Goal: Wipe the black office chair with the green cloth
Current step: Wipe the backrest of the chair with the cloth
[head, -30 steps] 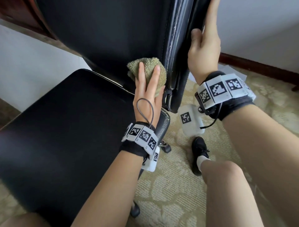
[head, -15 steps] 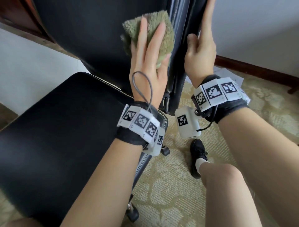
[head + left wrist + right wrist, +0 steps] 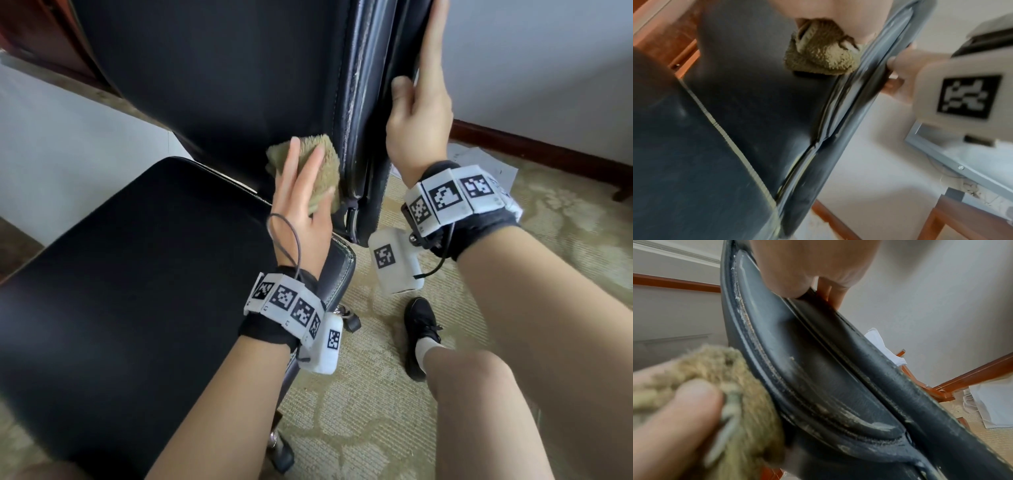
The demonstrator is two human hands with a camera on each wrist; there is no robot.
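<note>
The black office chair fills the left of the head view, with its seat (image 3: 120,291) low and its backrest (image 3: 222,68) upright. My left hand (image 3: 301,192) presses the bunched green cloth (image 3: 325,168) flat against the bottom of the backrest, fingers straight, just above the seat and beside the right seam. The left wrist view shows the cloth (image 3: 822,53) under my palm. My right hand (image 3: 421,113) holds the backrest's right edge, thumb on the front and fingers behind. The worn edge (image 3: 818,378) and the cloth (image 3: 715,363) fill the right wrist view.
My shoe (image 3: 419,335) and knee are on the patterned carpet (image 3: 359,428) to the right of the chair. A caster wheel (image 3: 352,322) sticks out under the seat. Papers (image 3: 479,164) lie by the skirting board. A white wall (image 3: 68,154) runs on the left.
My left hand swept the cloth up the backrest and has come back down to its bottom near the seat. My right hand has kept its hold on the edge.
</note>
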